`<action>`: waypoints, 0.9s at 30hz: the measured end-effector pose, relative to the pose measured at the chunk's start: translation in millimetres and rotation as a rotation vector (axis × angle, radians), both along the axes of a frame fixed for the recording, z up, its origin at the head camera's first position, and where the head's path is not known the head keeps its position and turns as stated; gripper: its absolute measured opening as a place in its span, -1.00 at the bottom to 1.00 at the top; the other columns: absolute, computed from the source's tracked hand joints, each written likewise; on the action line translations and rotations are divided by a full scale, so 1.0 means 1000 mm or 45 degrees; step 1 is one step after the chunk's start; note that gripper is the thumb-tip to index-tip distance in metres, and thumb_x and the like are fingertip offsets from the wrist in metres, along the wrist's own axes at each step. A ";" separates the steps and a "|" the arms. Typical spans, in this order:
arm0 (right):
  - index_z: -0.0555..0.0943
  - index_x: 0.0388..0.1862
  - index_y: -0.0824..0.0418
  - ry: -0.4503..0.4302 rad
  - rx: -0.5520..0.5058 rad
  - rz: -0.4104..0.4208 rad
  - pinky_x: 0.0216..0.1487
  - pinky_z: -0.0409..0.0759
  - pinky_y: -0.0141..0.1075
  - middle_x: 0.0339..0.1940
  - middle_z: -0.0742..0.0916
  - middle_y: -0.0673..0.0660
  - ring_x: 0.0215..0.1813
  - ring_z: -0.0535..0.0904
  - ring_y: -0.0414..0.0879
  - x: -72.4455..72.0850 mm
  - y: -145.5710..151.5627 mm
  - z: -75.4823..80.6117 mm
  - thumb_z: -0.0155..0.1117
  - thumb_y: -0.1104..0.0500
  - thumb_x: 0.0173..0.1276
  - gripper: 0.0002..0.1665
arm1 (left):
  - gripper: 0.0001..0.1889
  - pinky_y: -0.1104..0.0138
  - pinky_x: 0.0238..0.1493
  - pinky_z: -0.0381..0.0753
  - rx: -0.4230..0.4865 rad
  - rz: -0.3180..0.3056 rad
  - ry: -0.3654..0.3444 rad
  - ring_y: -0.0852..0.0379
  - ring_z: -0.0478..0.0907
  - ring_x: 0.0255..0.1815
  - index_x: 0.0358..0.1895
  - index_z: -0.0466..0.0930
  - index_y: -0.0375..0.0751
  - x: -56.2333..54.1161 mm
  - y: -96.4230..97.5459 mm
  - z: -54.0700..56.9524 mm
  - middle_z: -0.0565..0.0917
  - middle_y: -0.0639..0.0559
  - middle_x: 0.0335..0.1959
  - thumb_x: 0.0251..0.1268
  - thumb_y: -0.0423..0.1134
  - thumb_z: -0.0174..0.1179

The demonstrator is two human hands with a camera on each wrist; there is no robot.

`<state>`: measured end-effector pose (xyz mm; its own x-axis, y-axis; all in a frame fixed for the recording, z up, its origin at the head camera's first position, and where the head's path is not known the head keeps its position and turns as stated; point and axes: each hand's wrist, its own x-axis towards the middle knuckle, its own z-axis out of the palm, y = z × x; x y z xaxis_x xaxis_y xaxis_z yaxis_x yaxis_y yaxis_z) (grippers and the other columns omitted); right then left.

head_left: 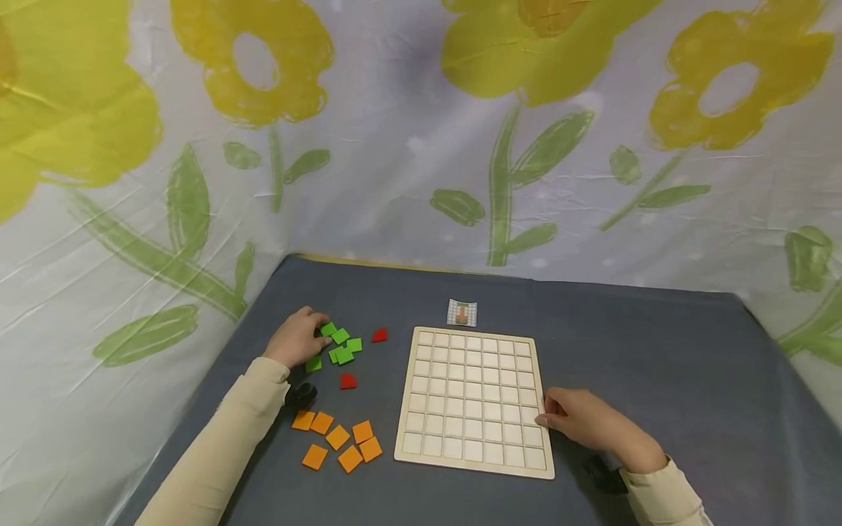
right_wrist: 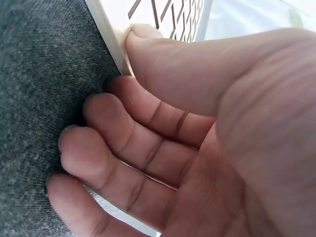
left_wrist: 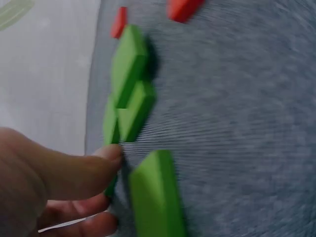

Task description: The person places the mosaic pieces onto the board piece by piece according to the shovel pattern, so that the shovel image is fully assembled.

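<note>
Near the far left of the table, my left hand (head_left: 299, 337) pinches a small green square tile (head_left: 328, 329) between thumb and fingers. In the left wrist view its thumb (left_wrist: 94, 163) partly covers that tile, and another green tile (left_wrist: 155, 195) lies beside the fingers. More green tiles (head_left: 345, 356) are scattered to the right, some overlapping. A pale wooden grid board (head_left: 472, 392) lies flat, its cells bare. My right hand (head_left: 588, 420) grips the board's right edge, thumb on the rim and fingers curled beside it.
Several orange square tiles (head_left: 338, 437) lie left of the board. Two red pieces, one red piece (head_left: 379, 334) by the green tiles and another red piece (head_left: 348, 380) nearer, rest on the dark cloth. A small patterned card (head_left: 462, 313) lies beyond the board.
</note>
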<state>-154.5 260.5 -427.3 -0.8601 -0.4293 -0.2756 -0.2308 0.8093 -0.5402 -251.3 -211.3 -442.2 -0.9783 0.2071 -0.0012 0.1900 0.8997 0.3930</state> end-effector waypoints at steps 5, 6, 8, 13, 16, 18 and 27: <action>0.44 -0.41 0.10 0.009 0.010 -0.013 -0.56 0.22 -0.37 -0.63 0.43 -0.04 -0.61 0.25 -0.23 0.000 -0.001 -0.001 0.24 -0.02 0.35 -0.72 | -0.65 0.03 -0.12 0.55 -0.027 -0.003 0.036 -0.14 0.52 -0.14 0.05 0.59 -0.39 -0.001 0.000 -0.002 0.54 -0.26 -0.08 0.22 -0.30 0.28; 0.44 -0.41 0.11 0.008 0.009 -0.018 -0.56 0.22 -0.36 -0.63 0.43 -0.04 -0.61 0.26 -0.22 0.000 -0.001 -0.001 0.25 -0.02 0.35 -0.72 | -0.66 0.02 -0.12 0.55 -0.026 -0.007 0.038 -0.15 0.53 -0.14 0.04 0.59 -0.40 -0.001 0.000 -0.002 0.54 -0.26 -0.08 0.22 -0.31 0.28; 0.43 -0.41 0.11 0.007 0.006 -0.023 -0.56 0.22 -0.36 -0.63 0.43 -0.03 -0.61 0.26 -0.22 0.000 -0.002 -0.002 0.25 -0.01 0.35 -0.72 | -0.67 0.03 -0.11 0.55 -0.025 -0.006 0.033 -0.15 0.53 -0.14 0.02 0.60 -0.40 -0.002 0.000 -0.001 0.55 -0.26 -0.10 0.22 -0.31 0.28; 0.43 -0.42 0.11 0.022 -0.004 -0.017 -0.55 0.23 -0.37 -0.63 0.42 -0.04 -0.60 0.25 -0.23 -0.001 -0.003 -0.002 0.24 0.01 0.35 -0.73 | -0.67 0.02 -0.11 0.54 -0.008 0.027 0.003 -0.16 0.53 -0.12 0.02 0.59 -0.41 -0.002 -0.003 0.005 0.55 -0.27 -0.10 0.24 -0.29 0.27; 0.42 -0.43 0.11 0.032 -0.007 -0.011 -0.54 0.23 -0.37 -0.62 0.42 -0.04 -0.60 0.26 -0.23 -0.001 -0.003 -0.001 0.24 0.02 0.35 -0.73 | -0.67 0.01 -0.11 0.53 0.005 0.049 0.019 -0.17 0.53 -0.11 0.03 0.58 -0.41 -0.001 -0.005 0.011 0.54 -0.28 -0.10 0.26 -0.29 0.25; 0.42 -0.43 0.12 0.035 -0.011 -0.008 -0.54 0.23 -0.37 -0.62 0.42 -0.04 -0.59 0.26 -0.22 -0.001 -0.003 -0.001 0.25 0.03 0.35 -0.73 | -0.67 0.00 -0.10 0.53 0.014 0.055 0.045 -0.18 0.52 -0.09 0.05 0.57 -0.40 -0.001 -0.004 0.015 0.53 -0.29 -0.09 0.27 -0.29 0.24; 0.43 -0.42 0.12 0.028 0.003 -0.017 -0.54 0.25 -0.37 -0.62 0.43 -0.04 -0.59 0.28 -0.22 -0.001 0.000 -0.003 0.26 0.04 0.34 -0.74 | -0.67 0.02 -0.08 0.56 0.113 -0.054 0.099 -0.16 0.54 -0.05 0.08 0.57 -0.34 -0.001 0.028 0.033 0.54 -0.25 -0.03 0.28 -0.28 0.24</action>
